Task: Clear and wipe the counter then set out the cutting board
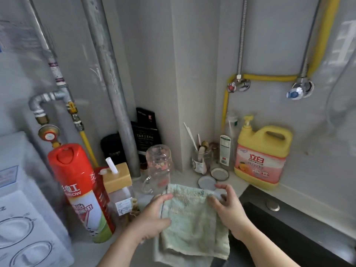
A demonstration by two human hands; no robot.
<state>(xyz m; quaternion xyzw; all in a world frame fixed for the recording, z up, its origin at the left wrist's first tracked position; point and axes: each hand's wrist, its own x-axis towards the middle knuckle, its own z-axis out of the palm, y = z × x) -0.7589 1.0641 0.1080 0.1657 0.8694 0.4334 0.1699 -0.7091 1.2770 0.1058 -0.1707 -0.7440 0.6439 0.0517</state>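
A pale green cloth [194,222] hangs folded in front of me, above the counter's front edge. My left hand [152,218] pinches its left upper edge, thumb on top. My right hand [229,209] grips the right upper corner, with its index finger raised. The light counter [181,178] runs behind the cloth into a corner. No cutting board is in view.
An upturned glass mug [159,166], two jar lids [207,183], a jar of utensils [201,160], a yellow detergent jug [262,158], a red spray can [81,189] and a tan-capped bottle [120,187] crowd the counter. A dark sink [289,232] lies at right, a white box [25,218] at left.
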